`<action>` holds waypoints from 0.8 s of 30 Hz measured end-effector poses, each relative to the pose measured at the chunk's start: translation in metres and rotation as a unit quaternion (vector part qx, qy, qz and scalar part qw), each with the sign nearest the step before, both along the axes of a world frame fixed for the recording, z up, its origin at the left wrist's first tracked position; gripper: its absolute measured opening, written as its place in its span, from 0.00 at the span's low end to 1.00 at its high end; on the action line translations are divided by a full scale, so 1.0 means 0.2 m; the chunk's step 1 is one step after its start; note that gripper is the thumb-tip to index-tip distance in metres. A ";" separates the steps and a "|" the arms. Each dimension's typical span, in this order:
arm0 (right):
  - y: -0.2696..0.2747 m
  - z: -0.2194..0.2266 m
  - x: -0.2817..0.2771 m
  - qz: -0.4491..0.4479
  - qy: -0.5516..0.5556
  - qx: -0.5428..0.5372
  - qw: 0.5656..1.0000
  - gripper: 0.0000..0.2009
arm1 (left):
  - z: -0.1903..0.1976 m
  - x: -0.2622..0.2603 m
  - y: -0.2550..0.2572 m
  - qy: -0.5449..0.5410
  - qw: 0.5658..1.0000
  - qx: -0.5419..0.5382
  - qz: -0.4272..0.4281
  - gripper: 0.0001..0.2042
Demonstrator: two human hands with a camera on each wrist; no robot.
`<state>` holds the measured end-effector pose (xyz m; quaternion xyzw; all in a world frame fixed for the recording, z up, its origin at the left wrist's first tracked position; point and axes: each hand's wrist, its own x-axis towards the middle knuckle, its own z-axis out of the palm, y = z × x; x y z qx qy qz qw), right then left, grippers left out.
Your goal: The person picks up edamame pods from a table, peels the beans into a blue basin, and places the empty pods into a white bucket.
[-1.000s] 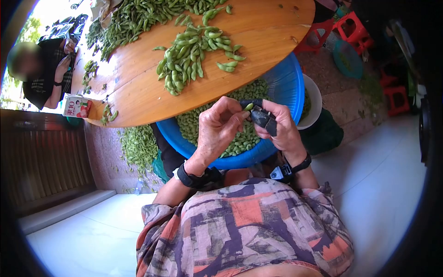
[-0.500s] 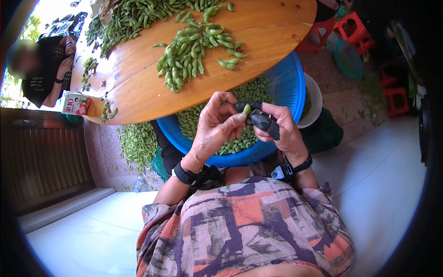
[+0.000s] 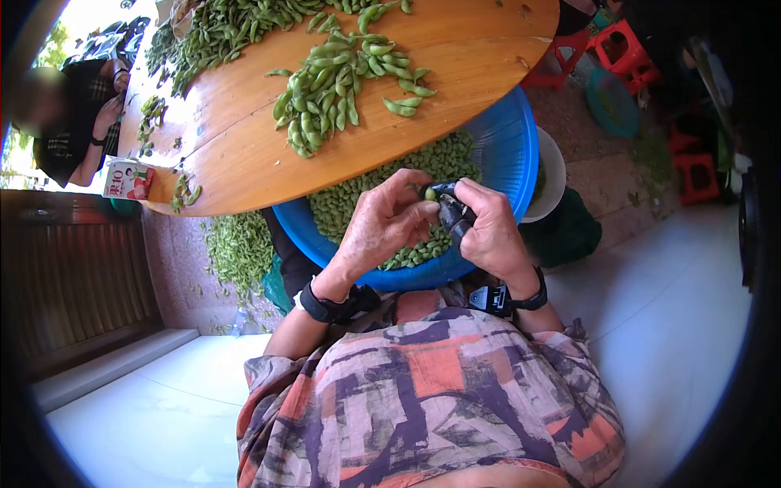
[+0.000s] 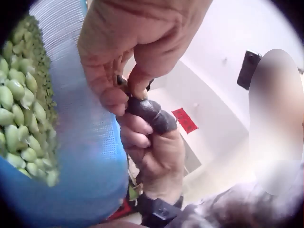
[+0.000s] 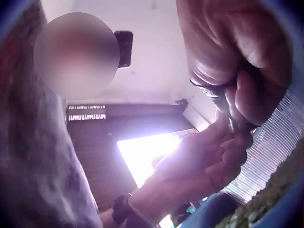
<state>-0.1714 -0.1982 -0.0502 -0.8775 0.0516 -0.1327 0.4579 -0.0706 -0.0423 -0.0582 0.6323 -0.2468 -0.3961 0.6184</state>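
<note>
Green pod (image 3: 431, 193) pinched in left hand (image 3: 381, 224) fingertips against dark tool (image 3: 452, 210) clenched in right hand (image 3: 486, 230), above blue basin (image 3: 511, 150) of beans tucked under table (image 3: 244, 159) edge, loose pods (image 3: 325, 89) beyond.

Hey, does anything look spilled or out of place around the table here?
Yes. Green pods lie heaped on the floor under the wooden table, beside the blue basin, and a few stray pods sit scattered near the table's edge.
</note>
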 end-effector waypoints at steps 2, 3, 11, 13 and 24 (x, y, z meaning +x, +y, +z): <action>0.00 0.03 0.00 0.002 0.010 0.042 0.999 0.05 | -0.01 -0.01 0.01 -0.015 1.000 0.007 0.026 0.08; 0.00 0.04 -0.01 0.003 0.011 0.042 0.999 0.05 | -0.02 -0.01 0.01 -0.030 0.998 0.015 0.050 0.07; -0.39 0.04 -0.18 -0.187 0.003 0.103 0.977 0.09 | -0.06 0.03 0.05 0.062 0.997 -0.025 0.039 0.05; -0.49 0.04 -0.18 -0.267 -0.008 -0.094 0.959 0.10 | -0.04 0.03 0.04 0.110 0.993 -0.040 0.028 0.06; -0.06 0.04 -0.03 -0.075 0.038 0.180 0.980 0.11 | -0.02 -0.03 -0.02 0.069 0.997 -0.034 0.001 0.07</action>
